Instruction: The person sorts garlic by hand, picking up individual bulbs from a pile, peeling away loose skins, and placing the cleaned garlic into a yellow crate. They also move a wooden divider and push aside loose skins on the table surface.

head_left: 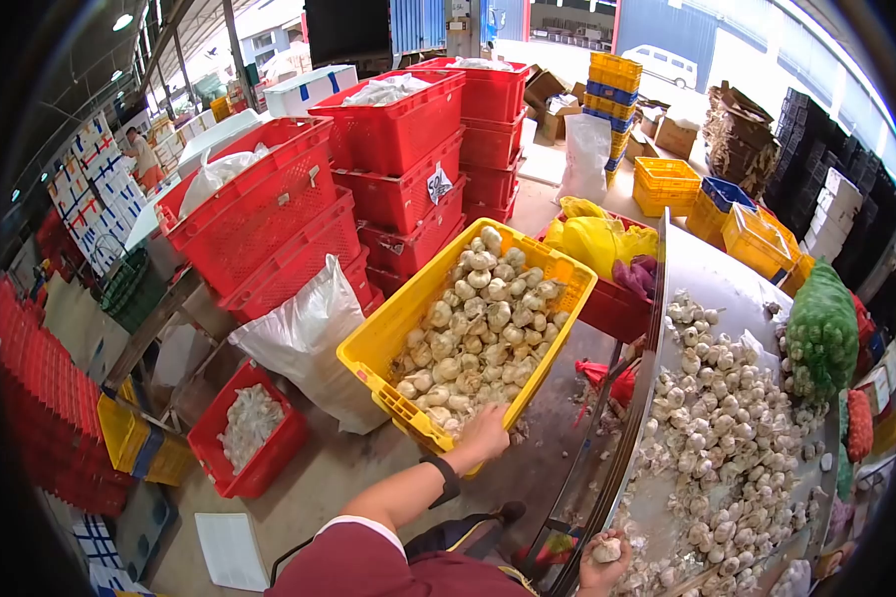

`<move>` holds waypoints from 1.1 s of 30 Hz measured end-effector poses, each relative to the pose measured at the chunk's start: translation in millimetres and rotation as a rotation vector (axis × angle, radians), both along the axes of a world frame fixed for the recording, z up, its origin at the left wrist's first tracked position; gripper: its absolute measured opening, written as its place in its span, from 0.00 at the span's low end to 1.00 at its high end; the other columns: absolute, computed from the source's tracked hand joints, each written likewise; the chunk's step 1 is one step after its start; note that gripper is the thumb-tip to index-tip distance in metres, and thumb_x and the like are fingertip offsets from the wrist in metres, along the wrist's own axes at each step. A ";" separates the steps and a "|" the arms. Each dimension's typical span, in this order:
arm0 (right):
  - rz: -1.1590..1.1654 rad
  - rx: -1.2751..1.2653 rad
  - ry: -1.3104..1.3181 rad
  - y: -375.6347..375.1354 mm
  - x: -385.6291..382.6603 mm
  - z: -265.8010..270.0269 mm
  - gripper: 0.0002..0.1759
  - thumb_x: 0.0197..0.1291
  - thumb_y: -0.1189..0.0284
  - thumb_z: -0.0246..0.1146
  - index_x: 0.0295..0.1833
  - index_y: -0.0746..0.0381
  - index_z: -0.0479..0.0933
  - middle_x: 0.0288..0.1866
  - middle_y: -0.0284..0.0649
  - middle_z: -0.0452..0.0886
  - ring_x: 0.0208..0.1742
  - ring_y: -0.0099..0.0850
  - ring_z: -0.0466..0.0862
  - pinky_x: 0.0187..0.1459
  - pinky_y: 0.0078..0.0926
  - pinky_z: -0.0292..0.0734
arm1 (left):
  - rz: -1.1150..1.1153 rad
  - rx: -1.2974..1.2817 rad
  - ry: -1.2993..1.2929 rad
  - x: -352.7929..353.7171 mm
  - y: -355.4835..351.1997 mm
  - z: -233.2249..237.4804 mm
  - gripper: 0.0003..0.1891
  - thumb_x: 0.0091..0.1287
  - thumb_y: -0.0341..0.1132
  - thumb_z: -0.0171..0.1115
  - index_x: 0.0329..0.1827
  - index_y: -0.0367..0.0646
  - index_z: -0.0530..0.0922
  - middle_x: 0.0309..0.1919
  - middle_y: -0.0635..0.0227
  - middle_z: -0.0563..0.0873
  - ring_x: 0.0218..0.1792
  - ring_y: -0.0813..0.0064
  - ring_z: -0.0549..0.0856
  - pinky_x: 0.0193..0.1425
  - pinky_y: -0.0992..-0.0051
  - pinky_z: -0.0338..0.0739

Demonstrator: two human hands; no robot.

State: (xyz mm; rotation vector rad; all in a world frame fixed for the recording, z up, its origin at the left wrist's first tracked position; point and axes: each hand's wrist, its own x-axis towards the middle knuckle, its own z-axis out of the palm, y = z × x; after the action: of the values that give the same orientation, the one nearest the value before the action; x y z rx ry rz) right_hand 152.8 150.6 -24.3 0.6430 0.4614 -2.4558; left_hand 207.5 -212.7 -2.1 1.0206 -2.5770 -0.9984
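Note:
My left hand (484, 435), with a dark band at the wrist, is over the near rim of a yellow crate (376, 386). Its fingers are curled downward; what they hold, if anything, is hidden. Many garlic bulbs (483, 318) fill much of the crate, which sits tilted in view. At the bottom, my right hand (600, 574) is closed around a single garlic bulb (606, 549), beside the metal worktable (712, 261). Loose garlic (732, 428) and papery skins are heaped across that table.
Stacked red crates (259, 199) stand beyond the yellow crate, near a white sack (309, 338). A small red crate (244, 433) sits on the floor at left. Yellow bags (597, 242) lie behind the table's edge. A green net sack (823, 318) stands at the table's right side.

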 end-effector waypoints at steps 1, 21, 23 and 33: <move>0.020 0.003 0.016 -1.6 0.8 3.3 0.13 0.63 0.65 0.56 0.48 0.58 0.78 0.39 0.37 0.80 0.41 0.33 0.82 0.42 0.34 0.85 | -0.004 0.013 -0.012 0.5 0.2 1.6 0.27 0.58 0.30 0.53 0.65 0.45 0.71 0.58 0.58 0.76 0.57 0.52 0.78 0.58 0.59 0.74; 0.065 0.017 0.093 3.7 2.4 -23.2 0.11 0.71 0.61 0.54 0.50 0.53 0.77 0.39 0.38 0.80 0.38 0.34 0.79 0.39 0.33 0.81 | -0.150 -0.019 0.080 -4.0 -15.0 -23.0 0.24 0.54 0.30 0.56 0.57 0.42 0.75 0.52 0.50 0.77 0.54 0.47 0.76 0.59 0.56 0.71; 0.084 -0.085 0.095 8.7 8.0 -26.2 0.11 0.69 0.64 0.57 0.53 0.54 0.77 0.40 0.39 0.81 0.42 0.35 0.79 0.42 0.33 0.80 | -0.143 -0.048 0.106 -3.2 -13.7 -24.0 0.26 0.54 0.30 0.58 0.60 0.41 0.73 0.55 0.47 0.76 0.58 0.47 0.74 0.61 0.57 0.70; -0.091 -0.317 -0.038 24.1 27.5 -13.4 0.16 0.62 0.76 0.56 0.55 0.58 0.76 0.48 0.43 0.79 0.46 0.40 0.80 0.52 0.44 0.78 | -0.444 -0.511 0.254 -65.1 46.3 33.2 0.28 0.56 0.26 0.62 0.63 0.40 0.71 0.65 0.47 0.69 0.66 0.45 0.69 0.67 0.56 0.67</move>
State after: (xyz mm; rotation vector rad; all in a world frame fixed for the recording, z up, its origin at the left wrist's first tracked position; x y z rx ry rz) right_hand 180.2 174.8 -37.8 0.5857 0.0249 -2.5217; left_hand 142.4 -166.3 31.1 0.1865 -2.6697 -0.4501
